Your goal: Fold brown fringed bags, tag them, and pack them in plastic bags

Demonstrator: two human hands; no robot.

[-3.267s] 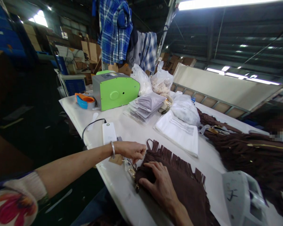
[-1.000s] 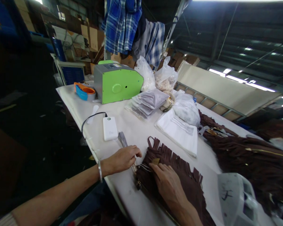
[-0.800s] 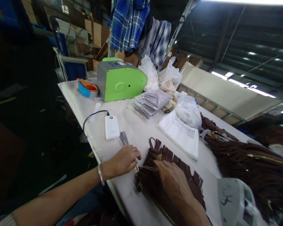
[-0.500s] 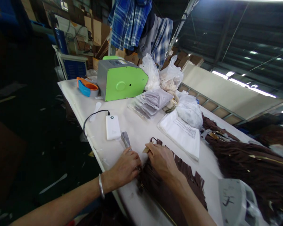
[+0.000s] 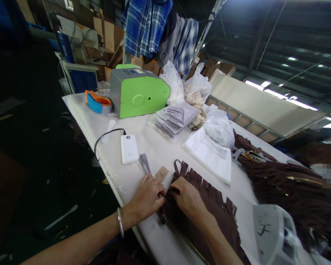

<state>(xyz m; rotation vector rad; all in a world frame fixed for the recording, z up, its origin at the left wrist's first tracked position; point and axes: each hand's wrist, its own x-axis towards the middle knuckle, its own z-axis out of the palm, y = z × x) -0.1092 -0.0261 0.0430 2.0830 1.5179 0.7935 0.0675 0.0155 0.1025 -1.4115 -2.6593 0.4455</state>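
A dark brown fringed piece of soft material (image 5: 209, 217) with a gold zip lies along the table's front edge. My right hand (image 5: 188, 198) rests on its upper end, fingers curled into the material. Close beside it, my left hand (image 5: 149, 193) is closed at the same end, with a small metal-looking bit showing at its fingertips. What it grips is mostly hidden. A tan card tag (image 5: 162, 173) lies just beyond both hands. From behind my left fingers a narrow grey bundle (image 5: 145, 163) sticks out; whether it is held I cannot tell.
On the white table (image 5: 157, 147) are a white power bank (image 5: 129, 149) with a black cable, a green-grey machine (image 5: 143, 94), a tape dispenser (image 5: 98, 101), packed plastic bags (image 5: 178, 114) and a folded white sack (image 5: 209, 154). Brown fringed pieces (image 5: 289, 191) pile up at right, behind a grey-white device (image 5: 274, 232).
My right hand has let go of the card tag and moved down onto the brown material. The tag now lies beyond my hands. The view has shifted slightly.
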